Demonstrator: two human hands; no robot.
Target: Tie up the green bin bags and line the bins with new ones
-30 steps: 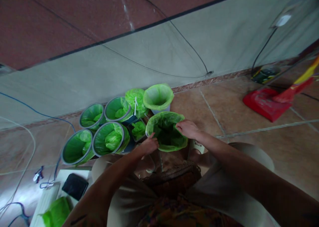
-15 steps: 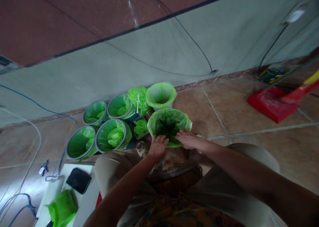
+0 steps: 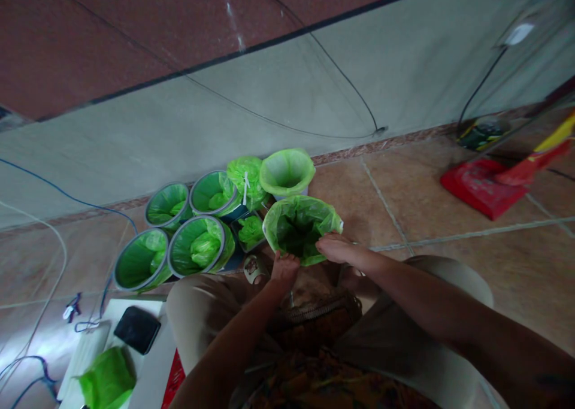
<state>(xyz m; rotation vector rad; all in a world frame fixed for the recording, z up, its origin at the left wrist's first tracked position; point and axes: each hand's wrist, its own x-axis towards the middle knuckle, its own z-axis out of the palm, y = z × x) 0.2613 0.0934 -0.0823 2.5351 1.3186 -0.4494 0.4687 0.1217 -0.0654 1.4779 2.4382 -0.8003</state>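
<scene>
A bin lined with a green plastic bag (image 3: 300,226) stands on the tiled floor just in front of my knees. My left hand (image 3: 284,269) is at the bag's near rim, fingers curled over the plastic edge. My right hand (image 3: 335,248) lies on the near right rim, fingers bent and pressing on the bag's edge. Both hands touch the folded-over bag. The bin's body below the bag is hidden by my hands and legs.
Several more green-lined bins (image 3: 197,250) cluster to the left against the wall, one a tied bag (image 3: 245,178). A red dustpan (image 3: 478,184) lies far right. Cables run over the floor at left. A black device (image 3: 137,329) and folded green bags (image 3: 105,379) sit on a white board.
My hands came from the sides of the bag's rim to its near edge. The left hand, open half a second ago, has now closed on the rim.
</scene>
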